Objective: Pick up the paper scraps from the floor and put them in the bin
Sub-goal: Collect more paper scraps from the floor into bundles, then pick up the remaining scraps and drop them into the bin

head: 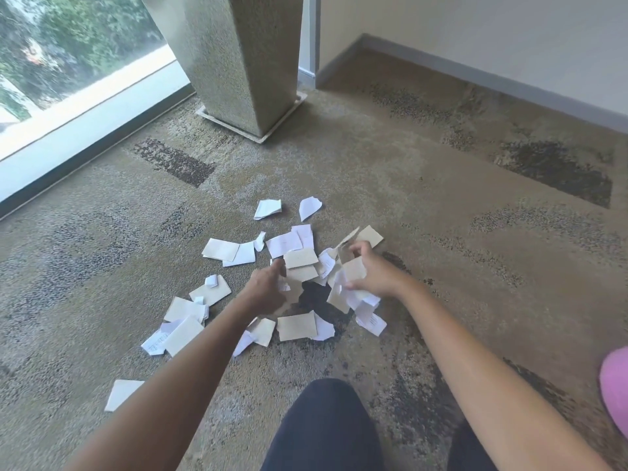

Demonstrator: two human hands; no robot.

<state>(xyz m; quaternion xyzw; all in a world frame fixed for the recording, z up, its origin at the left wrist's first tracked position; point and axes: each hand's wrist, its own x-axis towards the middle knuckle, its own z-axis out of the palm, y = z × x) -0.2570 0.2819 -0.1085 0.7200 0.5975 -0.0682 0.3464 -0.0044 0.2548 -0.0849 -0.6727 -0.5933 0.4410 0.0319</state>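
The gathering step was in hand: the left hand (pixel 268 287) and right hand (pixel 370 271), a little apart, each clutched paper scraps (pixel 307 263) bunched between them above the floor (pixel 441 212). Loose scraps lay from seven to twelve o'clock of the hands. Next would likely call for scooping these; no bin showed.

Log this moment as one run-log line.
stage: gathering | left hand: grips paper scraps | right hand: grips scraps | floor: more scraps | bin: unseen

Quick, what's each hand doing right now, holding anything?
Left hand: fingers curled round paper scraps at the middle of the pile.
Right hand: gripping a bunch of scraps, lifted slightly off the carpet.
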